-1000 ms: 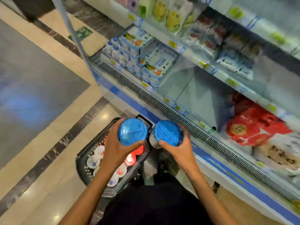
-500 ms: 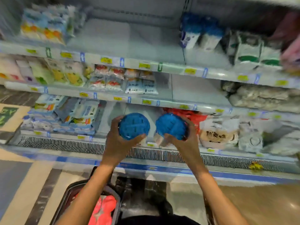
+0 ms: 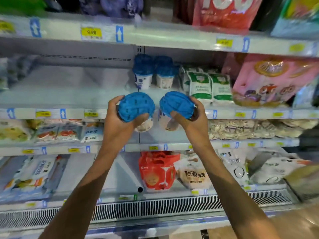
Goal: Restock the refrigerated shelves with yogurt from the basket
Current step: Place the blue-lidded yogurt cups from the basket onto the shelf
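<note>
My left hand grips a blue-lidded yogurt cup and my right hand grips a second blue-lidded yogurt cup. Both cups are held side by side in front of the edge of the second shelf. Two matching yogurt cups stand on that shelf just behind and above my hands. To their left the shelf surface is bare. The basket is out of view.
White-and-green pouches and a pink bag sit right of the shelved cups. A red bag stands on the top shelf. Packaged foods fill the lower shelves, with a red pack low down. A vent grille runs along the cooler's front.
Both hands have lifted the two cups from the lower shelf level up to the second shelf. My view has tilted upward and the basket has dropped out of sight.
</note>
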